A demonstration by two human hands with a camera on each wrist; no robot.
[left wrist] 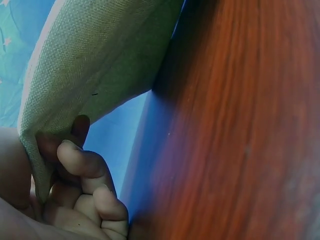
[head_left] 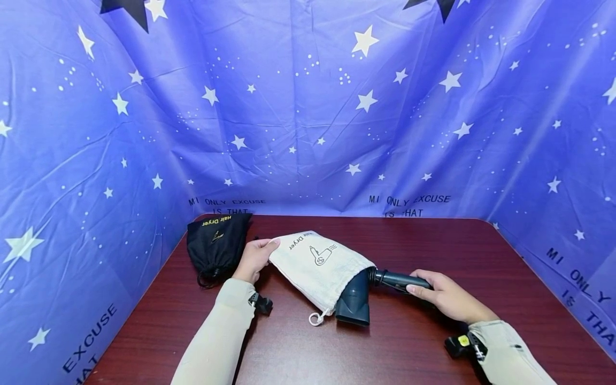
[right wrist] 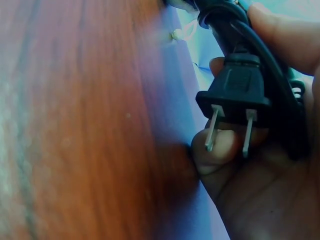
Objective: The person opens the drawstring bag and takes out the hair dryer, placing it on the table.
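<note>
A white drawstring pouch [head_left: 308, 264] printed "Hair Dryer" lies tilted over the middle of the table, its mouth to the right. My left hand [head_left: 255, 259] pinches its closed left corner; the left wrist view shows the cloth [left wrist: 95, 60] between thumb and fingers. Part of a dark hair dryer [head_left: 355, 299] is inside the pouch, with the nozzle and handle sticking out of the mouth. My right hand [head_left: 447, 294] grips the handle end. In the right wrist view a two-pin plug [right wrist: 235, 90] and its wound cord lie against the handle, within the fingers.
A black "Hair Dryer" pouch [head_left: 216, 248] lies at the table's back left, just beyond my left hand. A white cord loop [head_left: 315, 319] hangs from the white pouch's mouth. Blue star-printed cloth [head_left: 298, 107] surrounds the dark red table [head_left: 298, 358] at the back and sides.
</note>
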